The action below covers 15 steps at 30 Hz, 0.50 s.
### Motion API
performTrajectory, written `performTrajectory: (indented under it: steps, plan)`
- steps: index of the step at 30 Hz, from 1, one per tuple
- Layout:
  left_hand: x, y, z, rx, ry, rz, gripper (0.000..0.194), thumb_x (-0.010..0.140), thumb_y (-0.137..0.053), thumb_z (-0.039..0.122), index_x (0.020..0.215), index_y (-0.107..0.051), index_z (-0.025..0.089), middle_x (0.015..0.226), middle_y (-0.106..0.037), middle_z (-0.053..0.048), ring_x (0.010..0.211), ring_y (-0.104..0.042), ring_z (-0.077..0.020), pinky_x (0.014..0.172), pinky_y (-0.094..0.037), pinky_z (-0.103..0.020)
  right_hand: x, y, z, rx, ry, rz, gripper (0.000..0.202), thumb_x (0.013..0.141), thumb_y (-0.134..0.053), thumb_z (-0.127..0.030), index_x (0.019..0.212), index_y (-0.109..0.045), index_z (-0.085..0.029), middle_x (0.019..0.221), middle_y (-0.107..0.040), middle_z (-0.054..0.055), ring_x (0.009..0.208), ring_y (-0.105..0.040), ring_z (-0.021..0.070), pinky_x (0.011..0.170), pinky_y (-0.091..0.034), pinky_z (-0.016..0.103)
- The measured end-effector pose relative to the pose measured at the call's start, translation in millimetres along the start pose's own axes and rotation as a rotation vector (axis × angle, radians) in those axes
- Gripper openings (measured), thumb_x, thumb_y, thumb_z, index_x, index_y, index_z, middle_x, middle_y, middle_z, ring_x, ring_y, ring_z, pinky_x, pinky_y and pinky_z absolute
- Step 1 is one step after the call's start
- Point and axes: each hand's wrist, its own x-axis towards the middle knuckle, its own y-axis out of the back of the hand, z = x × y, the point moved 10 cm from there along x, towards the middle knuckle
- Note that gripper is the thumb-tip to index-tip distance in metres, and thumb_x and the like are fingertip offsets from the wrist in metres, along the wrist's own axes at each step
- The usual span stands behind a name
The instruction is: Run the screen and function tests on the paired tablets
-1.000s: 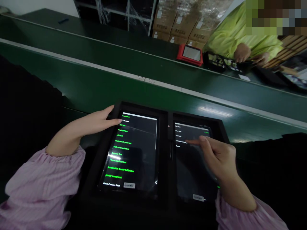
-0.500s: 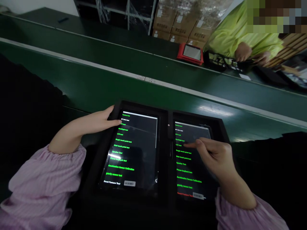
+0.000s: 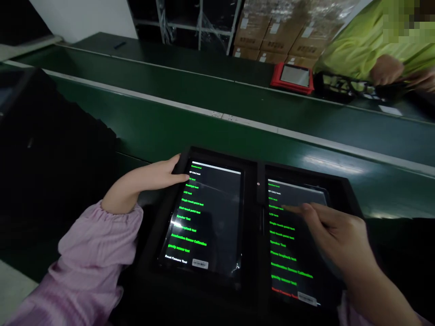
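Note:
A black two-compartment tray (image 3: 260, 181) holds two tablets side by side, their screens lit with test lists. My left hand (image 3: 158, 174) grips the tray's upper left edge, its thumb on the rim beside the left tablet (image 3: 220, 217); the other fingers are hidden behind the edge. Over the right tablet (image 3: 306, 240) is my right hand (image 3: 335, 228), holding nothing. Its index finger stretches to the "Backlight test" line and the other fingers are curled. I cannot tell whether the fingertip touches the glass. Most lines are green; the lowest one on the right tablet is red.
A green conveyor bench (image 3: 163, 108) with a pale metal rail runs behind the tray. Red-framed pads (image 3: 292, 78) lie across it, by a co-worker in a yellow-green garment (image 3: 353, 45). Dark stacks stand on both sides, wrapped cartons (image 3: 278, 34) at the back.
The whole view has shifted, so the tray appears farther right. My right index finger has gone from the "LCD test" line up to "Backlight test". My left hand keeps its hold.

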Motion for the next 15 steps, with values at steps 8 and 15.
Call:
performTrajectory:
  steps: [8,15]
  plan:
    - [5.7,-9.2,13.1,-0.020,-0.153,0.001,0.112,0.085,-0.067,0.057,0.168,-0.002,0.020,0.177,-0.005,-0.014,0.160,-0.020,-0.0360,0.125,-0.030,-0.046,-5.9,9.3,8.6,-0.070,-0.054,0.069,0.042,0.100,-0.053,-0.040,0.094,-0.086,-0.015,0.048,-0.057,0.000,0.037,-0.041,0.0073,0.041,-0.032,0.022]
    - [-26.8,26.1,-1.6,-0.125,0.103,0.197,0.121,0.085,-0.063,0.069,0.168,0.011,0.020,0.172,-0.020,-0.022,0.151,-0.040,-0.0398,0.118,-0.041,-0.051,-17.1,16.1,13.3,-0.078,-0.080,0.100,0.041,0.099,-0.054,-0.045,0.095,-0.086,-0.021,0.061,-0.069,0.002,0.041,-0.049,0.0109,0.040,-0.035,0.025]
